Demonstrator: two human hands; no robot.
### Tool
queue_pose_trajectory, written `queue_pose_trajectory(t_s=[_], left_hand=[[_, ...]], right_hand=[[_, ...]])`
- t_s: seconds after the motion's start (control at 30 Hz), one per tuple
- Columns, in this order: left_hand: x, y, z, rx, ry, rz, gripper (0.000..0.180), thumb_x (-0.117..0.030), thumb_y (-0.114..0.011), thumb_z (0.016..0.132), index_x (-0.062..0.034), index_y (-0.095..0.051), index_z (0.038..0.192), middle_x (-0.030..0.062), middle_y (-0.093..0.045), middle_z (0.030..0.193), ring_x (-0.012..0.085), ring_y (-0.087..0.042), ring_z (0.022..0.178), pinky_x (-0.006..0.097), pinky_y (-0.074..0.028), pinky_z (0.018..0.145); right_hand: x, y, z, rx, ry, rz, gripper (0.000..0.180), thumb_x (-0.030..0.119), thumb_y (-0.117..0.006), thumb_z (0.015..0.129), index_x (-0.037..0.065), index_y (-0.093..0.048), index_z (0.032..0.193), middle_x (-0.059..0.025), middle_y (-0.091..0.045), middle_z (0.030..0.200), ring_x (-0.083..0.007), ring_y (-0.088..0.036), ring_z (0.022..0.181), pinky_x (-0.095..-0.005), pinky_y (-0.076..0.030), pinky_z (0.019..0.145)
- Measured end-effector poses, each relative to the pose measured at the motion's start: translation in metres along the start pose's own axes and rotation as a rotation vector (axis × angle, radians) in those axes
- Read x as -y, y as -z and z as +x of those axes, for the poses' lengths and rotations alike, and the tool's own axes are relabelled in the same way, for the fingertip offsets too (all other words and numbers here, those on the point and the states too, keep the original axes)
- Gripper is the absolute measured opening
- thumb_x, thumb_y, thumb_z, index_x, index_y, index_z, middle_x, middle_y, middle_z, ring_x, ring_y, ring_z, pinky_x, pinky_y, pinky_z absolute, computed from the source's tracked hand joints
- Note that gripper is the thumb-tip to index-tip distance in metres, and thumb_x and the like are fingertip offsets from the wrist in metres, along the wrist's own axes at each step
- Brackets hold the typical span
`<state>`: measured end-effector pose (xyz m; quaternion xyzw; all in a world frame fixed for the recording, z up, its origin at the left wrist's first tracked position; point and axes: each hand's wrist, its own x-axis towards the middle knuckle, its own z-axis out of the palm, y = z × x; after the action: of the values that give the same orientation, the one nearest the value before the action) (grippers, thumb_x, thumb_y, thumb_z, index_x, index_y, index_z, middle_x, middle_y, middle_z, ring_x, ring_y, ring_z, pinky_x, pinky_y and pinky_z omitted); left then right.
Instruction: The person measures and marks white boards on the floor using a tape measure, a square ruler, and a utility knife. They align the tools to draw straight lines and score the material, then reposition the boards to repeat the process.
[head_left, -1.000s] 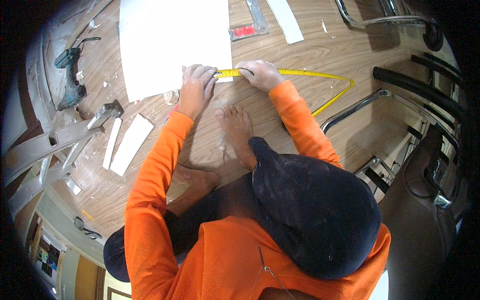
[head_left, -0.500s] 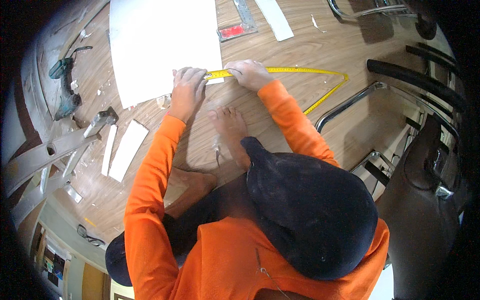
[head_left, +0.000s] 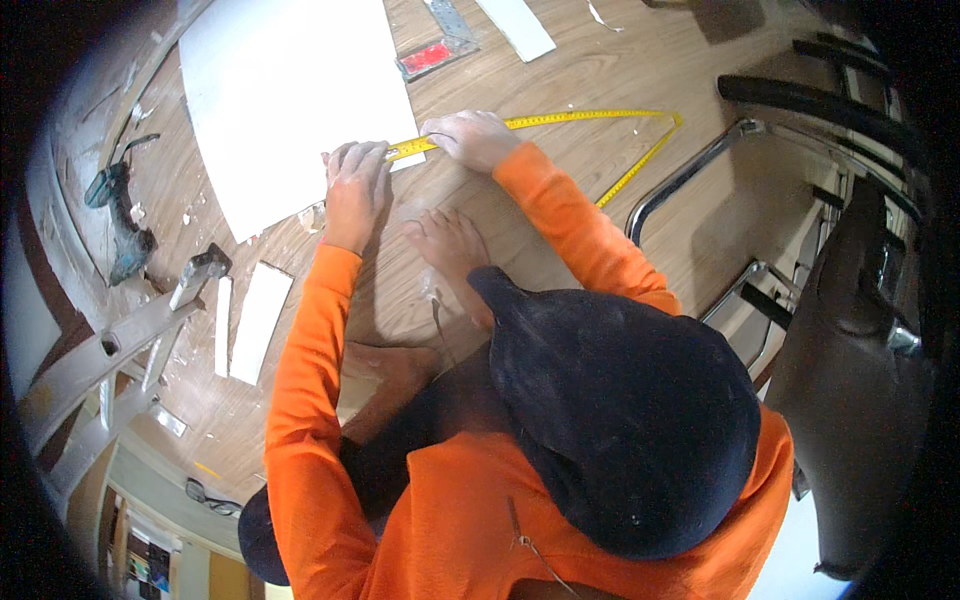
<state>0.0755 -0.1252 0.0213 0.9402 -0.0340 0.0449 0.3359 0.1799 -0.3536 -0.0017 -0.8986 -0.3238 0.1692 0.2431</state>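
Observation:
A yellow tape measure (head_left: 580,116) runs across the near edge of a large white board (head_left: 290,90) on the floor. Its blade goes on to the right, bends sharply and comes back toward my right forearm; its case is out of sight. My left hand (head_left: 357,185) presses the tape's end onto the board, fingers closed over it. Just past the board's near right corner, my right hand (head_left: 472,138) grips the blade. A short yellow stretch shows between the two hands.
A metal square with a red patch (head_left: 426,56) and a white strip (head_left: 518,28) lie beyond the board. To the left are a green power tool (head_left: 122,225), white offcuts (head_left: 262,322) and a metal ladder (head_left: 120,340). Chrome-framed chairs (head_left: 745,130) stand at right.
The view has turned slightly, so the board and floor things appear shifted. Both hands stay on the tape in nearly the same places along the board's edge.

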Motion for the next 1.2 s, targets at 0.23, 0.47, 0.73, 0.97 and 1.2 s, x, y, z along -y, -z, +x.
queue_pose_trajectory(t_s=[0.23,0.47,0.73,0.97,1.2], left_hand=[[0.003,-0.003,-0.001,0.000,0.013,-0.003,0.030,-0.016,-0.068,0.094,-0.0109,-0.070,0.124,0.0084,-0.067,0.122,0.0355,-0.056,0.122,0.062,-0.034,0.114],[0.001,-0.001,0.001,0.000,-0.055,0.041,0.028,-0.016,-0.069,0.095,-0.0084,-0.071,0.122,0.0094,-0.067,0.120,0.0339,-0.057,0.118,0.054,-0.038,0.110],[0.001,0.002,0.002,0.023,-0.039,0.094,0.032,-0.021,-0.068,0.096,-0.0114,-0.071,0.126,0.0068,-0.068,0.118,0.0311,-0.058,0.117,0.054,-0.038,0.112],[0.004,0.009,0.009,0.064,-0.078,0.121,0.030,-0.022,-0.068,0.096,-0.0102,-0.074,0.122,0.0070,-0.069,0.115,0.0301,-0.060,0.112,0.045,-0.044,0.103],[0.002,0.014,0.011,0.050,-0.130,0.135,0.030,-0.021,-0.074,0.092,-0.0136,-0.075,0.121,0.0070,-0.070,0.114,0.0305,-0.061,0.107,0.042,-0.052,0.095]], right_hand=[[-0.002,-0.007,0.001,-0.001,-0.046,0.055,0.029,0.038,-0.056,0.100,0.021,-0.073,0.118,-0.0144,-0.074,0.106,-0.0377,-0.069,0.102,-0.0523,-0.054,0.091],[0.009,0.012,0.007,0.176,-0.139,0.022,0.031,0.034,-0.054,0.102,0.021,-0.070,0.125,-0.0148,-0.074,0.112,-0.0397,-0.068,0.104,-0.0533,-0.052,0.091],[0.009,0.013,0.009,0.167,-0.146,0.061,0.031,0.038,-0.057,0.099,0.023,-0.072,0.123,-0.0161,-0.073,0.113,-0.0384,-0.069,0.107,-0.0518,-0.052,0.095],[0.013,0.018,0.009,0.178,-0.119,0.044,0.031,0.033,-0.054,0.101,0.020,-0.071,0.123,-0.0160,-0.074,0.112,-0.0397,-0.068,0.105,-0.0525,-0.052,0.092],[0.009,0.013,0.009,0.173,-0.122,0.042,0.030,0.036,-0.056,0.098,0.023,-0.070,0.122,-0.0152,-0.074,0.111,-0.0382,-0.069,0.105,-0.0535,-0.052,0.092]])
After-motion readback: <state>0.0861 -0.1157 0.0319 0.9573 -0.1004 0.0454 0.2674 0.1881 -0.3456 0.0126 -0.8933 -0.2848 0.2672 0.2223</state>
